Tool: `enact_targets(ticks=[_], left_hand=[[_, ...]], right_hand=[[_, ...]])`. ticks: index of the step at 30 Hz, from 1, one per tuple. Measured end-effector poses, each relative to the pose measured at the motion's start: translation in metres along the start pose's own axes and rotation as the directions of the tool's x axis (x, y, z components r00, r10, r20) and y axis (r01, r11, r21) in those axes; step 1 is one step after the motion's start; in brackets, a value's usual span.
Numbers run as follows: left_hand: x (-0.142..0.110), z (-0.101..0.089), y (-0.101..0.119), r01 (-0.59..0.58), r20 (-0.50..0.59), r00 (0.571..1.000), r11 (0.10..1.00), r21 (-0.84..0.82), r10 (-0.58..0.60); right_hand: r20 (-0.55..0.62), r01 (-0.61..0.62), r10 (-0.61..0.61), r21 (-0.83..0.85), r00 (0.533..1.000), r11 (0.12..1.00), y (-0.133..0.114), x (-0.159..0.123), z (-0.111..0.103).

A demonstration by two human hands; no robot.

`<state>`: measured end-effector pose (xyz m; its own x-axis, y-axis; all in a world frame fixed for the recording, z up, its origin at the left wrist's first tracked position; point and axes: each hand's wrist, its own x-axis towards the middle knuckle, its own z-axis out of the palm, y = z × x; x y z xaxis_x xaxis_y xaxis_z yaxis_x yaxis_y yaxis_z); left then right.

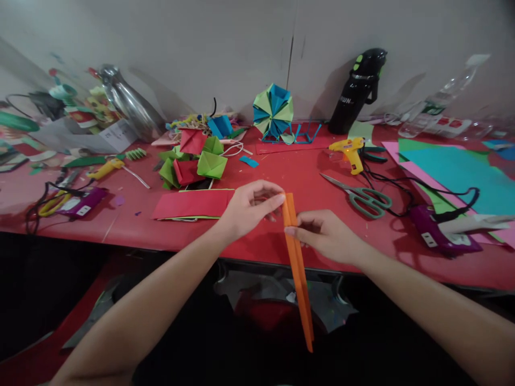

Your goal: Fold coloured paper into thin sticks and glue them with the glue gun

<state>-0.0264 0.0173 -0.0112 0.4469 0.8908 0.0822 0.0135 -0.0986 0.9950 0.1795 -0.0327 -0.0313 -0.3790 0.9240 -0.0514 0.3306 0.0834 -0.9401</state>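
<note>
A long folded strip of orange paper [298, 273] hangs down between my hands, its lower end past the table's front edge. My left hand [257, 206] pinches its top end between thumb and fingers. A little lower, my right hand [325, 236] is closed on the strip's right side, thumb in front. Beside my left wrist lies a stack of folded red paper [193, 203] with a green edge beneath. Behind it sit several red and green folded paper pieces [212, 165]. To the right of my right hand rest scissors [368, 201] with green handles.
A yellow glue gun [350, 153] lies behind the scissors, its cord running to a purple box [442, 233]. Coloured sheets [462, 171] cover the right side. A paper wheel [273, 113], black flask [356, 91] and tilted steel jug [129, 102] stand along the wall.
</note>
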Motion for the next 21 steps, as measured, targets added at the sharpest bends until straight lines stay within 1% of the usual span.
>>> enact_targets(ticks=[2, 5, 8, 10, 13, 14, 16, 17, 18, 19, 20, 21], left_hand=[[-0.001, 0.000, 0.002, -0.095, -0.043, 0.994, 0.995, 0.036, 0.096], [-0.008, 0.002, 0.004, -0.167, -0.059, 0.983, 0.983, 0.082, 0.172], [-0.014, 0.005, 0.004, -0.238, -0.093, 0.963, 0.963, 0.129, 0.251], [-0.016, 0.006, 0.005, -0.306, -0.095, 0.940, 0.933, 0.189, 0.328], [-0.019, 0.007, 0.015, -0.451, -0.046, 0.875, 0.845, 0.286, 0.482], [-0.020, 0.007, 0.023, -0.497, -0.029, 0.847, 0.810, 0.312, 0.531], [-0.023, 0.009, 0.044, -0.560, -0.015, 0.796, 0.746, 0.360, 0.605], [-0.024, 0.010, 0.058, -0.590, -0.008, 0.767, 0.709, 0.386, 0.642], [-0.025, 0.011, 0.072, -0.627, 0.006, 0.728, 0.662, 0.412, 0.686], [-0.025, 0.011, 0.087, -0.635, 0.018, 0.716, 0.641, 0.431, 0.698], [-0.024, 0.012, 0.101, -0.639, 0.049, 0.723, 0.641, 0.425, 0.689], [-0.023, 0.013, 0.114, -0.624, 0.073, 0.747, 0.659, 0.420, 0.661]], right_hand=[[0.002, -0.014, 0.014, -0.010, 1.000, 1.000, -0.002, -0.002, 0.006], [-0.005, -0.021, 0.021, -0.018, 1.000, 1.000, -0.005, -0.004, 0.010], [-0.023, -0.004, 0.003, -0.044, 1.000, 0.999, -0.008, -0.006, 0.010], [-0.051, 0.030, -0.034, -0.089, 0.998, 0.996, -0.011, -0.008, 0.010], [-0.094, 0.108, -0.125, -0.169, 0.988, 0.980, -0.021, -0.013, 0.008], [-0.110, 0.138, -0.161, -0.192, 0.981, 0.972, -0.027, -0.015, 0.006], [-0.146, 0.210, -0.250, -0.244, 0.957, 0.947, -0.043, -0.019, 0.001], [-0.169, 0.250, -0.303, -0.276, 0.938, 0.928, -0.054, -0.020, -0.003], [-0.186, 0.292, -0.361, -0.317, 0.914, 0.902, -0.065, -0.022, -0.007], [-0.207, 0.339, -0.430, -0.365, 0.879, 0.867, -0.078, -0.022, -0.011], [-0.226, 0.358, -0.481, -0.426, 0.847, 0.831, -0.091, -0.022, -0.015], [-0.249, 0.373, -0.532, -0.481, 0.809, 0.793, -0.104, -0.021, -0.019]])
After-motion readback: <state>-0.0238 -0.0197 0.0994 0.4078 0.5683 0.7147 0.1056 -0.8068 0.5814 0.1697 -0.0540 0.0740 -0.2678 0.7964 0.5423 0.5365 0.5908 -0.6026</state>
